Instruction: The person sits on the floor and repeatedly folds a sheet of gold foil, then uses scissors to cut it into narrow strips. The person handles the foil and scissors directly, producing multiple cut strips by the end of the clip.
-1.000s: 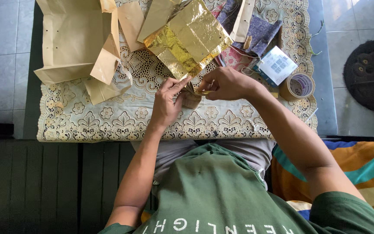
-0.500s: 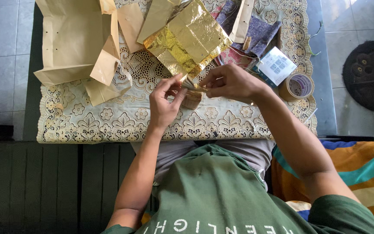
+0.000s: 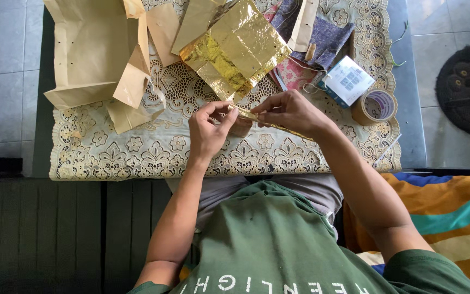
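Gold foil, a narrow folded strip, is pinched between both hands just above the lace tablecloth; the left hand has its thumb and forefinger closed on the strip's left end, the other fingers loosely curled; the right hand grips the strip near its middle with thumb and fingertips pressed together, and the rest of the strip runs down under that wrist towards the right; beneath the strip, between the two hands, sits a small brown object, too hidden to tell what it is; a large crinkled gold sheet lies on the cloth just beyond the hands; torn brown paper is spread to the left, well apart; to the right lie patterned fabric pieces, a small white-and-blue box and a roll of tape near the table's edge
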